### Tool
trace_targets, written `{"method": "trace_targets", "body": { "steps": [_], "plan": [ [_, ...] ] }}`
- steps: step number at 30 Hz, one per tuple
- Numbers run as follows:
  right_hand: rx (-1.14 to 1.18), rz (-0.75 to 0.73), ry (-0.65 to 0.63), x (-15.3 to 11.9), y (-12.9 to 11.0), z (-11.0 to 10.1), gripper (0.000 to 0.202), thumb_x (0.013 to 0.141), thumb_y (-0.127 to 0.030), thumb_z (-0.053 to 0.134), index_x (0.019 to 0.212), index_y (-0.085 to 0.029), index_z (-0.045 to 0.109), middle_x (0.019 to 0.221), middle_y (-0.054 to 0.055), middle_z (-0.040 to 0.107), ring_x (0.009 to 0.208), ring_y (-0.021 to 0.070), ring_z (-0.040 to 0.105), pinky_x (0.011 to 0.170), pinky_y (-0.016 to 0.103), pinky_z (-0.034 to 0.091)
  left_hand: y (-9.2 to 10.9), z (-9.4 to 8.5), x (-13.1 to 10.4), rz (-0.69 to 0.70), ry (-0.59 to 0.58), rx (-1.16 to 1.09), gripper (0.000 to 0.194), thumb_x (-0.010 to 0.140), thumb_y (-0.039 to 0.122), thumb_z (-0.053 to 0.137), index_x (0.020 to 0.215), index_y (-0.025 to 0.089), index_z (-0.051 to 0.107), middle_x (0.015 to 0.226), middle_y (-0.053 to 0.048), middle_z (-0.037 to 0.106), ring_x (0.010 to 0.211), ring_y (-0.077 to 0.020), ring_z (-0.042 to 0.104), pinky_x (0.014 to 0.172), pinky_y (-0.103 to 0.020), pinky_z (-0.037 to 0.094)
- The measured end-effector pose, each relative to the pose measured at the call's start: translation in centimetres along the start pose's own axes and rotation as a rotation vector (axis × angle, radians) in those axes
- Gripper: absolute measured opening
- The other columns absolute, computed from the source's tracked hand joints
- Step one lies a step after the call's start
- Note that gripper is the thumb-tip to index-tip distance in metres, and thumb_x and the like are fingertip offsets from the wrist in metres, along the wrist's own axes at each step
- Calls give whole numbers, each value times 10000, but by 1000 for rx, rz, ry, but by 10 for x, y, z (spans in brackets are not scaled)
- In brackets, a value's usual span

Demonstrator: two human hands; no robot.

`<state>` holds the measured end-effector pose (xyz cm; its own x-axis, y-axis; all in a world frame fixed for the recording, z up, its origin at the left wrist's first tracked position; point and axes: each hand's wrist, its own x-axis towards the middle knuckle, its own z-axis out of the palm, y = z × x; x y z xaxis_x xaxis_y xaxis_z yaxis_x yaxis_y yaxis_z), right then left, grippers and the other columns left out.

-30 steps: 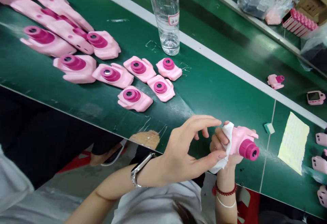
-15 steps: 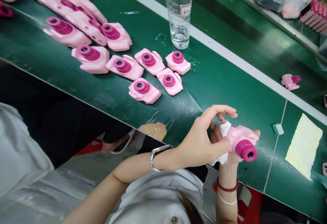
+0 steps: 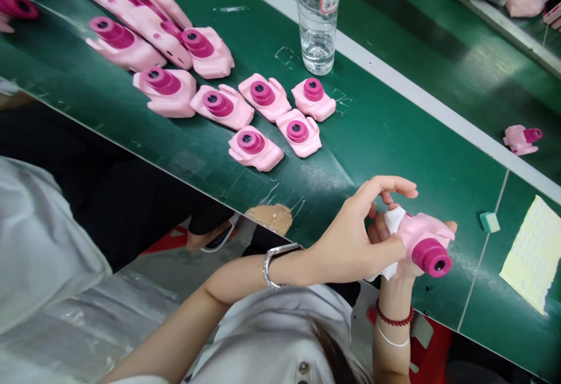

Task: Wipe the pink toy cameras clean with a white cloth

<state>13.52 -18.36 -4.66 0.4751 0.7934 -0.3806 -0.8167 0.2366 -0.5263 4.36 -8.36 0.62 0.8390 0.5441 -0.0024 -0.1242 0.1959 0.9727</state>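
Observation:
A pink toy camera (image 3: pixel 421 229) with a magenta lens barrel is held above the near edge of the green table. My right hand (image 3: pixel 405 267), with a red bead bracelet at its wrist, grips it from behind and below; most of its fingers are hidden. My left hand (image 3: pixel 350 238), wearing a watch, pinches a white cloth (image 3: pixel 395 220) against the camera's left end. Its thumb lies over the cloth, and its index finger arches above the camera.
Several pink toy cameras (image 3: pixel 258 147) lie on the table (image 3: pixel 394 150) at left. Behind them stands a clear water bottle (image 3: pixel 318 33). To the right are a small green-white block (image 3: pixel 489 221), a yellow paper (image 3: pixel 532 255) and another camera (image 3: pixel 523 139). A person's sleeve (image 3: pixel 39 244) is at far left.
The view has shifted slightly, so the table things sit a little further right. Both hands keep the same hold on the camera and cloth.

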Motion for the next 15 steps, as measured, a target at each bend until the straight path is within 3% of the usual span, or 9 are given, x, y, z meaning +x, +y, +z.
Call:
{"method": "trace_targets", "body": {
  "steps": [3, 7, 12, 15],
  "plan": [
    [-57, -49, -7, 3, -1, 0, 586, 650, -819, 660, 834, -269, 580, 656, -16, 519, 555, 168, 468, 422, 299, 421, -3, -1, 0, 47, -5, 26, 517, 661, 121, 560, 1169, 213, 543, 1215, -65, 666, 946, -183, 615, 748, -311, 491],
    [-207, -150, -8, 3, -3, 4, 574, 705, -844, 573, 792, -279, 533, 558, -54, 418, 468, 148, 369, 402, 314, 413, -5, -3, -2, 105, -13, 102, 484, 717, 139, 582, 1193, 215, 548, 1212, -74, 668, 950, -190, 637, 765, -329, 535],
    [-270, -193, 126, -4, -3, -2, 517, 788, -783, 546, 848, -270, 567, 650, -37, 507, 568, 171, 489, 586, 372, 548, -6, -8, -1, 319, -169, 529, 514, 814, 369, 766, 1248, 171, 575, 1319, -135, 645, 1201, -283, 575, 1019, -448, 505],
    [-360, -255, 224, -4, -4, -9, 489, 812, -748, 570, 797, -259, 556, 666, -38, 529, 619, 166, 526, 661, 359, 561, -10, -14, 1, 429, -171, 694, 484, 858, 475, 743, 1204, 160, 617, 1218, -120, 710, 1136, -264, 611, 1007, -426, 488]
  ]
}}
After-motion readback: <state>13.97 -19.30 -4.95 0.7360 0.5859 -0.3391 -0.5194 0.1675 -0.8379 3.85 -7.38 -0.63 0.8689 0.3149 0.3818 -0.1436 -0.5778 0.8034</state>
